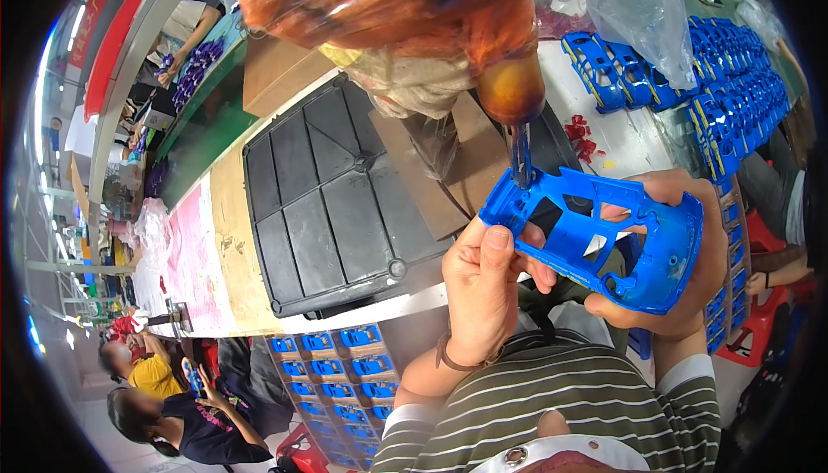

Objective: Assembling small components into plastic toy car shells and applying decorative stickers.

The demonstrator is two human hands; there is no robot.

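Both my hands hold a blue toy car body shell (565,231), its hollow inside facing up. My left hand (487,275) pinches the left end between thumb and fingers. My right hand (703,253) wraps round the right end, thumb along the near edge. Above the shell's left end hangs a powered tool (511,93) with an amber nose. Its thin metal tip reaches down to a corner of the shell; I cannot tell whether it touches. Orange cloth and clear plastic wrap the tool's upper part.
A black ribbed plastic lid (336,214) and brown cardboard (444,162) lie on the white table. Small red parts (582,137) lie beyond the shell. Rows of blue shells (724,85) stand at right; divided trays (336,378) hold more below. Seated co-workers (185,413) are at lower left.
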